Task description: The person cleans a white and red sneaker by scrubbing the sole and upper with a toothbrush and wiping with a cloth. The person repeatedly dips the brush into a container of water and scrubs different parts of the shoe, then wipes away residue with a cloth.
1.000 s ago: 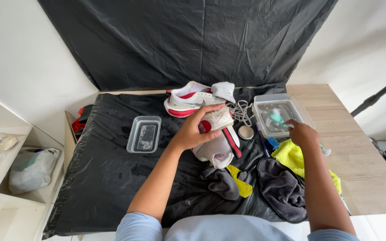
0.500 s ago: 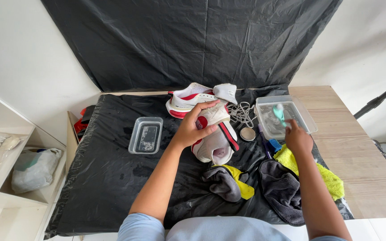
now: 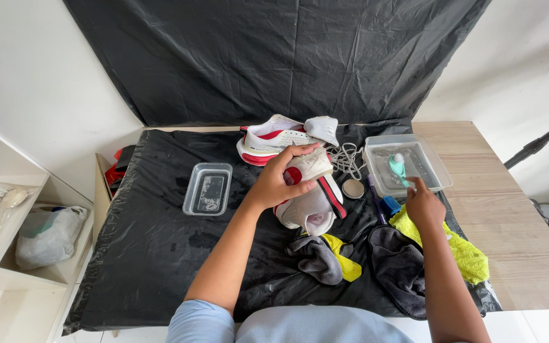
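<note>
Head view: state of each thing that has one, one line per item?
left hand: gripping the held shoe
held shoe: tilted, opening toward the camera
second shoe: lying on the black sheet
right hand: holding the brush
brush: head over the right tub
right tub: lidless, holds water
left tub: lidless
laces: loose, off the shoes

Reaching up from the lower centre of the frame: left forearm, bare, angling toward the middle. Left hand [image 3: 279,181] lying palm down at centre frame, fingers [image 3: 301,155] curling over and gripping from above. Right forearm rising along the lower right edge, nearly vertical. Right hand [image 3: 424,204] sitting right of centre, back to the camera, fingers pinching closed toward the upper right.
</note>
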